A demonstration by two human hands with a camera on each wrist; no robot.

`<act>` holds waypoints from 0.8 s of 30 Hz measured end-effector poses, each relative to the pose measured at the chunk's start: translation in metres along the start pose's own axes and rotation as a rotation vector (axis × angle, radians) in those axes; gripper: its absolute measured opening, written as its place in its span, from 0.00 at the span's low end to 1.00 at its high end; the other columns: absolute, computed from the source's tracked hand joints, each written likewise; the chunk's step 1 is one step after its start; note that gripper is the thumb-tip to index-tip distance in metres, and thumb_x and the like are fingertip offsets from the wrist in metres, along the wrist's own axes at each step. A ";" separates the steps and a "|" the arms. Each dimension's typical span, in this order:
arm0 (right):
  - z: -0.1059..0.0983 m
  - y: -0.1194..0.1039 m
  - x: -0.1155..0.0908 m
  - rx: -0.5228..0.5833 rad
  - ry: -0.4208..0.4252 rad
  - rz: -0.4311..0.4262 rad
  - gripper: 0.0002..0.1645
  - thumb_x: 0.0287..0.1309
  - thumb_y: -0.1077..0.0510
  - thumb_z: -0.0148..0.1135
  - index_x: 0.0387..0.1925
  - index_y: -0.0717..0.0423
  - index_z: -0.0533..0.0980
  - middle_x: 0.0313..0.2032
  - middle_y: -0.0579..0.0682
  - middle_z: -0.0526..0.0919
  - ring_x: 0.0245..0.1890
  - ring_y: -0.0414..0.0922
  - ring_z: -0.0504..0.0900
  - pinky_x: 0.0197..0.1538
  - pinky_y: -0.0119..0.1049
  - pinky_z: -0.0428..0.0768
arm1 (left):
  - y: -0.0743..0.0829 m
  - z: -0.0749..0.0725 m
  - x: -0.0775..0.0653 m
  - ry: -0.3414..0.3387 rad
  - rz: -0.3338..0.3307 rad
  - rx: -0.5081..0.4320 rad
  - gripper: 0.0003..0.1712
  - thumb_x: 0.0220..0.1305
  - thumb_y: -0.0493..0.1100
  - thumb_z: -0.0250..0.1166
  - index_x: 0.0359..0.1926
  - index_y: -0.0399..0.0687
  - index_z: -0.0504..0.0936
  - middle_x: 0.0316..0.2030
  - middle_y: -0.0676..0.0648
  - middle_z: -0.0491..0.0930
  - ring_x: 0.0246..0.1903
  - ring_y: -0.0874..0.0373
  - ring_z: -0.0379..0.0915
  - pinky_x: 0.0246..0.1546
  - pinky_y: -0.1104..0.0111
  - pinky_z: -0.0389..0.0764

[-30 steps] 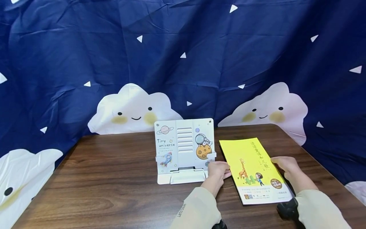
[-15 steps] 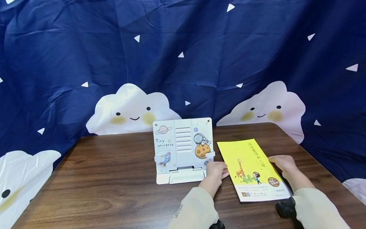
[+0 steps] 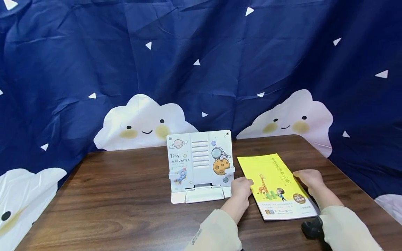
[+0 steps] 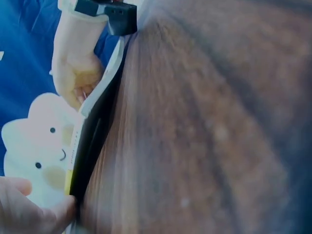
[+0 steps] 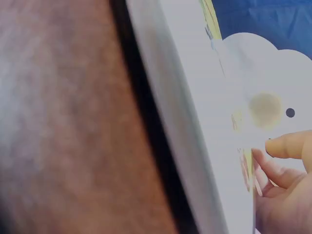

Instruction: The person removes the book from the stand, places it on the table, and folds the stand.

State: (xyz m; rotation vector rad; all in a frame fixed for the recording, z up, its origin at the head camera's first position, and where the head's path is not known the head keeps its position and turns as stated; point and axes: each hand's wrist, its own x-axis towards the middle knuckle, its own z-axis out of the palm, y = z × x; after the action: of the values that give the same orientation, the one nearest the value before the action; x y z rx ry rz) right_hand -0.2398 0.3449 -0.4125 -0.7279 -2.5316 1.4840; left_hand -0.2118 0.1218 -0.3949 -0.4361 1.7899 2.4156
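A yellow children's book [image 3: 268, 181], with a giraffe and a child on its cover, lies on the wooden table. At its left edge is my left hand [image 3: 242, 190]; the left wrist view shows fingertips [image 4: 63, 210] right at the book's edge and another digit standing off the cover. My right hand [image 3: 311, 179] is at the opposite edge. In the right wrist view its fingers [image 5: 275, 168] reach the book's side, with one digit apart from the cover. Neither hand wraps round the book. A dark band shows beneath the book in both wrist views.
A white book stand [image 3: 201, 177] printed "Tiny universe" stands upright just left of the book, close to my left hand. The brown tabletop [image 3: 110, 195] extends to the left. Behind hangs a dark blue curtain [image 3: 176, 73] with smiling clouds.
The head view has shifted slightly. My left hand has moved a little so that its thumb overlaps the book's left edge. My right hand stays at the right edge; the stand has not moved.
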 end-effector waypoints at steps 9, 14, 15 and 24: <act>-0.003 -0.011 -0.015 -0.022 0.033 -0.014 0.25 0.46 0.62 0.53 0.42 0.82 0.67 0.39 0.72 0.71 0.39 0.59 0.67 0.27 0.34 0.69 | 0.000 -0.001 -0.002 -0.065 0.019 0.053 0.27 0.43 0.27 0.56 0.49 0.22 0.65 0.45 0.32 0.67 0.39 0.48 0.68 0.38 0.59 0.73; -0.005 -0.015 -0.017 0.032 0.014 0.000 0.23 0.46 0.62 0.53 0.39 0.81 0.68 0.23 0.59 0.74 0.23 0.47 0.72 0.18 0.31 0.69 | 0.002 -0.003 -0.001 -0.085 0.014 0.055 0.28 0.43 0.28 0.56 0.50 0.21 0.64 0.45 0.32 0.67 0.43 0.46 0.67 0.40 0.57 0.73; -0.005 -0.015 -0.016 0.044 0.006 0.005 0.23 0.46 0.62 0.53 0.39 0.81 0.68 0.21 0.55 0.74 0.20 0.44 0.72 0.18 0.31 0.70 | 0.002 -0.004 -0.001 -0.088 0.009 0.061 0.29 0.43 0.28 0.56 0.50 0.21 0.63 0.45 0.32 0.67 0.43 0.45 0.67 0.40 0.56 0.72; -0.012 -0.014 -0.015 0.077 -0.047 0.010 0.28 0.50 0.59 0.52 0.44 0.82 0.63 0.20 0.49 0.74 0.19 0.40 0.72 0.20 0.32 0.74 | 0.007 -0.012 -0.001 -0.146 -0.007 0.127 0.28 0.44 0.31 0.58 0.49 0.21 0.63 0.43 0.34 0.67 0.43 0.44 0.66 0.40 0.56 0.72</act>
State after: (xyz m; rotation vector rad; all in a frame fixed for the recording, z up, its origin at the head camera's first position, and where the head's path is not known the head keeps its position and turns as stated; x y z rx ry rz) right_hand -0.2276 0.3423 -0.3923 -0.7034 -2.4916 1.6112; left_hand -0.2107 0.1087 -0.3910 -0.2453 1.8606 2.2481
